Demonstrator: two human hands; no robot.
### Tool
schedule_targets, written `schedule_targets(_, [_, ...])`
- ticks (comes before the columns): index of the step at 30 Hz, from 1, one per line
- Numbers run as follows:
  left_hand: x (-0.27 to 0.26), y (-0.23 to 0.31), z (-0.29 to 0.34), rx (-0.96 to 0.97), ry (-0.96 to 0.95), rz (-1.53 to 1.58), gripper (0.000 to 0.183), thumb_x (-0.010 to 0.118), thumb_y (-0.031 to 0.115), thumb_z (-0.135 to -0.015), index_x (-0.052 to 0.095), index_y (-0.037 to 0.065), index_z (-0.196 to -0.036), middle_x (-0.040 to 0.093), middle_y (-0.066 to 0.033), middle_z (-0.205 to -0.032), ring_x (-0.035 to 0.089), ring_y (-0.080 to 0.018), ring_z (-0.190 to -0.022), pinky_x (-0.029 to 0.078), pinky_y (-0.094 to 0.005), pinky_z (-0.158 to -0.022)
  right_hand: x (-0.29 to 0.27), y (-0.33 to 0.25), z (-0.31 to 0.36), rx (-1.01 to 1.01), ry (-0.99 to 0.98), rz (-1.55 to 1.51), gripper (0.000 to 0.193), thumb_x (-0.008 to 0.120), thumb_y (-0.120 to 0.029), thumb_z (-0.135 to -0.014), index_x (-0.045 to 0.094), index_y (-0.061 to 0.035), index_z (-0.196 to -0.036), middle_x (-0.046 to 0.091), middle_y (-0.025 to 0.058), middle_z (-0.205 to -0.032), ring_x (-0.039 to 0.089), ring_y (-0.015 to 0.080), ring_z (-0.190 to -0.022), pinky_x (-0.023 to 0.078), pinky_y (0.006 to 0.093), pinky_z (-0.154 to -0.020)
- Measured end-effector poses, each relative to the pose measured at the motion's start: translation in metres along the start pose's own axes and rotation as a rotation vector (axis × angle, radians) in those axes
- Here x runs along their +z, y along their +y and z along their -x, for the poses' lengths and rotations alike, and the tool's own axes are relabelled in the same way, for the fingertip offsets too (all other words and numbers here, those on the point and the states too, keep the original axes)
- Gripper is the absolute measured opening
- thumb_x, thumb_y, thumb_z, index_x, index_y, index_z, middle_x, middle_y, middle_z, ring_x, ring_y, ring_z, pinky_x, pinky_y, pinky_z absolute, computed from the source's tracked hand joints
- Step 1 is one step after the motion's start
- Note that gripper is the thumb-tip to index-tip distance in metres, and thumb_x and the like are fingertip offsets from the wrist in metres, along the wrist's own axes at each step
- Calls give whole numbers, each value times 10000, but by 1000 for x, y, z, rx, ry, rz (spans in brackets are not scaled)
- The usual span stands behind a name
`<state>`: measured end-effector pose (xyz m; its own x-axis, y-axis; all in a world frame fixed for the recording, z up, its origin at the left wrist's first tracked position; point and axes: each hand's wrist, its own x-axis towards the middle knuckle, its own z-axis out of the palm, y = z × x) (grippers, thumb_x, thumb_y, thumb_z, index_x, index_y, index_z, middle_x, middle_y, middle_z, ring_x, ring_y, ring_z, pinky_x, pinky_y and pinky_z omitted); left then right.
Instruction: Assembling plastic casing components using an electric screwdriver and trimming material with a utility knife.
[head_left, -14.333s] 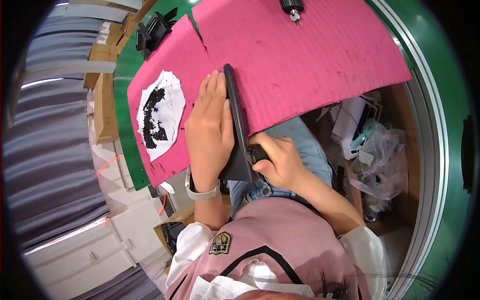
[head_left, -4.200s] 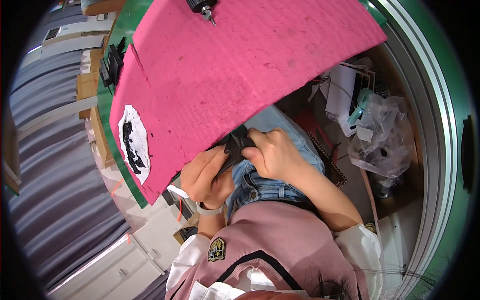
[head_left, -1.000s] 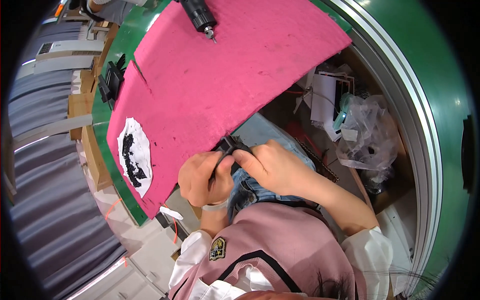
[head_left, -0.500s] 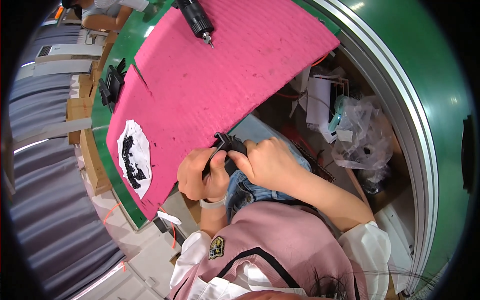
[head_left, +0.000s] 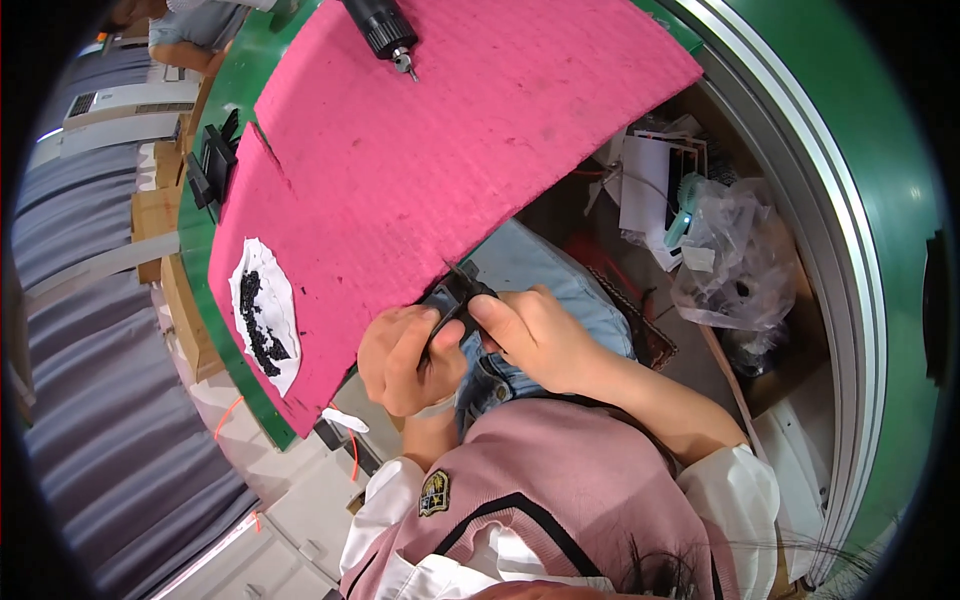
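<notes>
A small black plastic part [head_left: 455,292] is held between my two hands, above my lap at the near edge of the pink mat. My left hand [head_left: 408,358] is closed on its left side, thumb and fingers pinching it. From the right, my right hand [head_left: 530,335] grips the same part with its thumb pressed against it. The fingers cover much of the part, so its full shape is hidden. On the mat's left side lies a white cloth or paper [head_left: 284,310] with a heap of small black pieces [head_left: 258,325] on it.
A black electric screwdriver [head_left: 385,30] lies at the far side of the pink mat [head_left: 400,170]. Black plastic parts [head_left: 212,165] stand on the green table's left edge. Right of my lap, a clear plastic bag [head_left: 735,260] and papers sit below table level. Another person [head_left: 185,35] is at far left.
Both hands have shifted a little, and the black part has turned between them. The right hand has rotated, its thumb now higher on the part. The whole view has moved slightly.
</notes>
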<state>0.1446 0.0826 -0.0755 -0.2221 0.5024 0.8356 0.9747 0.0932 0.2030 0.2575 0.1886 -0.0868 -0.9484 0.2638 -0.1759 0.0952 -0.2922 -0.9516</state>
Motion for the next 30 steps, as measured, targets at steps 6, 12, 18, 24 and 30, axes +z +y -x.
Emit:
schedule_targets(6, [0, -3, 3, -19, 14, -7, 300, 699, 286, -843, 594, 5, -847, 581, -81, -614, 576, -226, -507, 493, -326, -480, -2, 8, -4, -164, 14, 17, 503, 364, -363, -980, 543, 10, -695, 527, 122, -562, 536, 284, -533, 410, 362, -523])
schedule_targets(12, [-2, -4, 2, -1, -45, 19, 299, 683, 262, -859, 559, -10, -868, 544, -71, -582, 556, -204, -483, 474, -329, -457, -8, 17, -6, -174, -87, -85, 460, 380, -330, -983, 549, 21, -738, 582, 169, -643, 585, 369, -604, 450, 388, -559])
schedule_targets(18, [-6, -8, 5, 1, -82, 59, 306, 686, 243, -855, 530, -15, -910, 542, -84, -635, 564, -208, -491, 468, -324, -461, -7, 23, -4, -245, -64, -133, 467, 361, -365, -981, 538, -10, -735, 509, 92, -572, 511, 263, -505, 390, 343, -493])
schedule_targets(24, [-9, -8, 5, -17, -104, 69, 325, 694, 258, -847, 527, -13, -913, 548, -87, -647, 569, -207, -498, 473, -322, -471, -9, 24, 0, -347, 14, 4, 439, 408, -371, -958, 533, -13, -736, 467, 83, -521, 496, 264, -440, 364, 343, -446])
schedule_targets(30, [-9, -7, 4, -17, -99, 62, 322, 695, 254, -847, 526, -14, -909, 547, -89, -648, 572, -209, -501, 474, -320, -472, -7, 21, 4, -270, 13, 139, 356, 513, -322, -928, 560, 3, -792, 537, 168, -548, 556, 389, -506, 422, 428, -462])
